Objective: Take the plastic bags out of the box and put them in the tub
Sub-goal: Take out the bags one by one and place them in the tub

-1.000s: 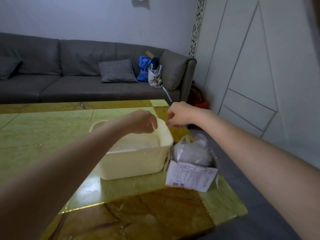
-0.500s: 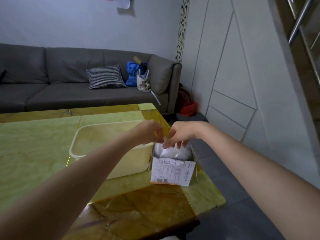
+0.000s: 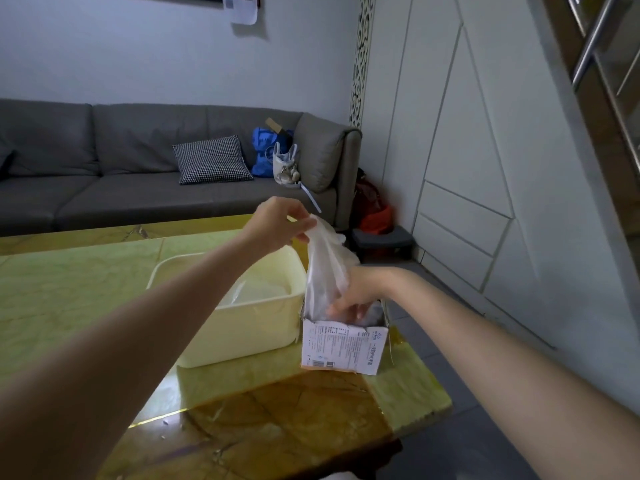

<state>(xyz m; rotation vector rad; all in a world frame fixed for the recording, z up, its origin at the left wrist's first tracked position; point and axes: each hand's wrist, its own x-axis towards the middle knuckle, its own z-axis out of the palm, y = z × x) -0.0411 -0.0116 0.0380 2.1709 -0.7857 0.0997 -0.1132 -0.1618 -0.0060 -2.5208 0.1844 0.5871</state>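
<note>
The left hand (image 3: 277,223) is raised above the far right corner of the tub (image 3: 242,327), its thumb and fingers pinching the top of a translucent white plastic bag (image 3: 325,268). The bag hangs stretched from that pinch down into the open top of the box (image 3: 343,348), so its lower end is still inside. The right hand (image 3: 360,292) reaches in from the right with its fingers dipping into the box's mouth, pressed against the bag and the plastic bunched beneath; whether those fingers grip anything I cannot tell, since the bag and the box wall hide their tips. The box is a small white carton with printed text on its near face, standing upright near the right edge of the worktop (image 3: 86,292), just beside the tub's right wall. The tub is cream-coloured and rectangular, set to the left of the box, and some clear plastic already lies inside it (image 3: 256,289). The worktop is glossy green stone with a brown patch toward the near right corner. Behind it stands a grey sofa (image 3: 104,174) carrying a checked cushion (image 3: 211,161), a blue bag (image 3: 265,150) and a pale handbag (image 3: 285,164).
</note>
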